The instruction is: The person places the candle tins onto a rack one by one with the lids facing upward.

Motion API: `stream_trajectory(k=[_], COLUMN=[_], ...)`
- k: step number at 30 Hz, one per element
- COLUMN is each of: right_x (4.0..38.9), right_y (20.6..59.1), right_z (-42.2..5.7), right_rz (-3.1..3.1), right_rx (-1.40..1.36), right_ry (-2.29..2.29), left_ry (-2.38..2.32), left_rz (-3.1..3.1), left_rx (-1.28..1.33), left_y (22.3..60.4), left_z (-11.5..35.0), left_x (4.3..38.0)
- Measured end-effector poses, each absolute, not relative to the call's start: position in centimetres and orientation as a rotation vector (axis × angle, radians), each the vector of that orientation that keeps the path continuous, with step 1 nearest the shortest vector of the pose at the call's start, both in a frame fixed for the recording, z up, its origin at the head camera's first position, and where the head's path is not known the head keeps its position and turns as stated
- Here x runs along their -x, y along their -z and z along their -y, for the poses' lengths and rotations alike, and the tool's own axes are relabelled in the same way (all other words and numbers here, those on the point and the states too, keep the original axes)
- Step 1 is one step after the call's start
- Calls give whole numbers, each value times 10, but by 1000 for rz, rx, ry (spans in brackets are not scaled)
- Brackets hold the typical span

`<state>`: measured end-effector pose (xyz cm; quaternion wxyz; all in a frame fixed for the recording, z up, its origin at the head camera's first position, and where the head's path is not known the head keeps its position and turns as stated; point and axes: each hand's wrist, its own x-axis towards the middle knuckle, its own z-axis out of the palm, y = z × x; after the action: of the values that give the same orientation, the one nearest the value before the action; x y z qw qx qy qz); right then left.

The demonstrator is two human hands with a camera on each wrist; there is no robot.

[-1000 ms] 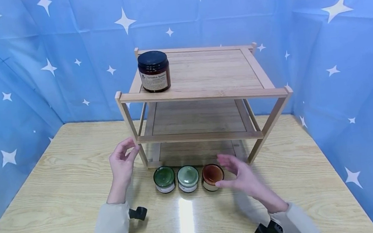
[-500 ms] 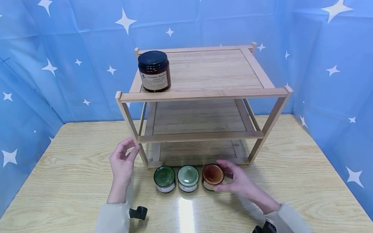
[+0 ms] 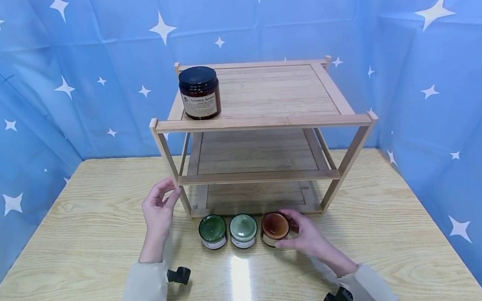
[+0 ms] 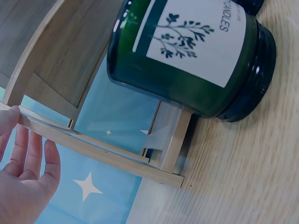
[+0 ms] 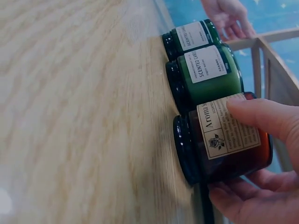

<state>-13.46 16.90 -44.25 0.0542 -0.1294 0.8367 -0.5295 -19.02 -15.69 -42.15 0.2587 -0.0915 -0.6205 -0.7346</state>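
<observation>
My right hand [image 3: 309,239] grips the amber scented candle jar [image 3: 275,225], which stands upside down on its black lid. In the right wrist view my thumb presses its cream label [image 5: 226,128], and the other fingers curl round the opposite side. Left of it, also inverted, stand a light green candle jar [image 3: 243,227] and a dark green candle jar [image 3: 212,228]. Around the front left post [image 4: 93,150] of the wooden rack, my left hand [image 3: 159,209] closes its thumb and fingers. The dark green jar overlaps much of the left wrist view.
The three-tier wooden rack [image 3: 265,126] stands just behind the row of jars. On its top shelf, at the left, sits a larger amber candle jar [image 3: 200,96] with its black lid up. A blue starry curtain [image 3: 227,14] hangs behind the wooden table [image 3: 83,245].
My right hand has moved slightly left and closed in from beside the amber candle jar to grip it. The left hand stays on the post, and the jars stand where they were.
</observation>
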Motion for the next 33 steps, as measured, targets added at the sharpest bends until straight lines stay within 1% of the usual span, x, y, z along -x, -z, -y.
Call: stream_trajectory(k=[19, 33], right_x=[137, 135], right_y=[455, 455], right_z=[-171, -173], right_rz=[-2633, -2659], right_rx=[526, 503], right_ry=[1620, 1706], left_ry=[1979, 1985], left_rz=[1708, 1700], left_rx=[230, 244], left_y=[421, 421], left_z=[157, 157], left_x=[189, 189])
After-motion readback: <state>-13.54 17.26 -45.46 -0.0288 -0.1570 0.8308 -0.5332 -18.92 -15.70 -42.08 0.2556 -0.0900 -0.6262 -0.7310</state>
